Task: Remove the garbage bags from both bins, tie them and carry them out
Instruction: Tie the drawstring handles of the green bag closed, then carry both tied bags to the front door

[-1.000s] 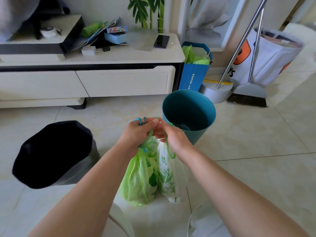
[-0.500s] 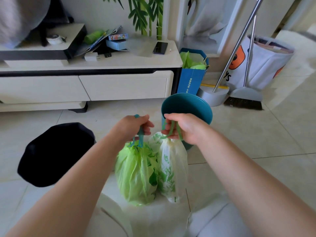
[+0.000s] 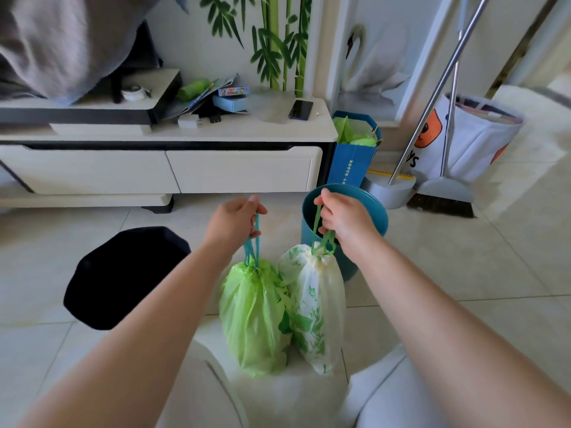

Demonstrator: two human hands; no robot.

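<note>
My left hand [image 3: 236, 222] grips the teal drawstring of a light green garbage bag [image 3: 253, 316], which hangs cinched shut above the floor. My right hand [image 3: 346, 220] holds the green drawstring of a white garbage bag with a green leaf print [image 3: 318, 307], also drawn shut. The two bags hang side by side and touch. Behind my right hand stands a teal bin [image 3: 375, 217] with no liner in it. A dark bin [image 3: 123, 276] stands to the left, its inside black.
A low white TV cabinet [image 3: 241, 171] runs along the back wall, with a phone [image 3: 300, 109] and boxes on top. A blue paper bag [image 3: 352, 162], a dustpan and broom [image 3: 441, 196] and a white fabric basket [image 3: 469, 140] stand at the right. My knees fill the bottom.
My hands have separated, each pulling one bag's drawstring upward. Both bags have lifted slightly and the view has risen and pulled back.
</note>
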